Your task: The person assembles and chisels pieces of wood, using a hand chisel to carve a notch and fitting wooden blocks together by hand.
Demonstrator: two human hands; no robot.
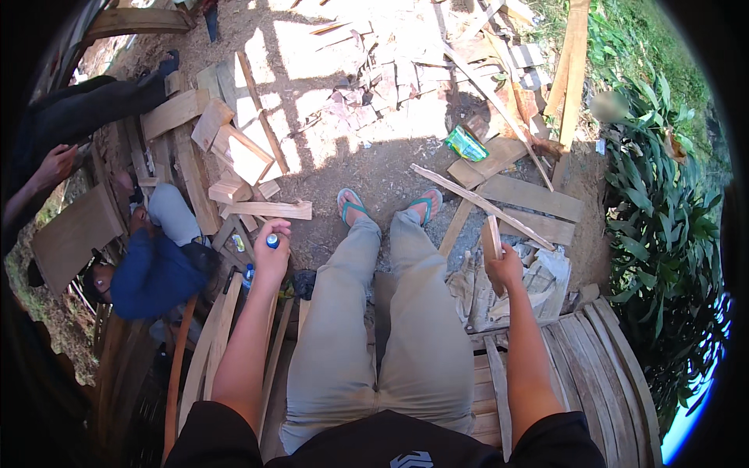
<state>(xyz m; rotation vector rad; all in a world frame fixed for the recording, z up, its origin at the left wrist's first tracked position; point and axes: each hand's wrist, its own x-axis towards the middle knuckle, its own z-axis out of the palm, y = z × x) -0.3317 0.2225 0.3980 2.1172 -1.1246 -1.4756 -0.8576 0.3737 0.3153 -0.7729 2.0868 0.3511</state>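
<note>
Black shirt cloth (335, 444) filled the bottom of my feed, nearest the lens, and grey-beige trousers (335, 327) ran forward from it between the two grips. From my end I saw the left grip (269, 259) curled closed around a small blue cylinder (272, 241), one round end showing; I could not tell how much more of it the palm hid. The right grip (505, 267) was set narrow on a short wooden piece (491, 240), which jutted up ahead of the knuckles; its lower part was partly covered by the hand. Just beyond the left grip lay a pale board (273, 209), and a blue bottle (248, 276) stood near that grip on its left and nearer side. Crumpled sheets (546, 282) lay below and right of the right grip, with a long thin strip (476, 203) slanting ahead of it. Farther beyond, I made out a green packet (466, 143). Well left of the left grip was a person in a blue top (152, 277).
</note>
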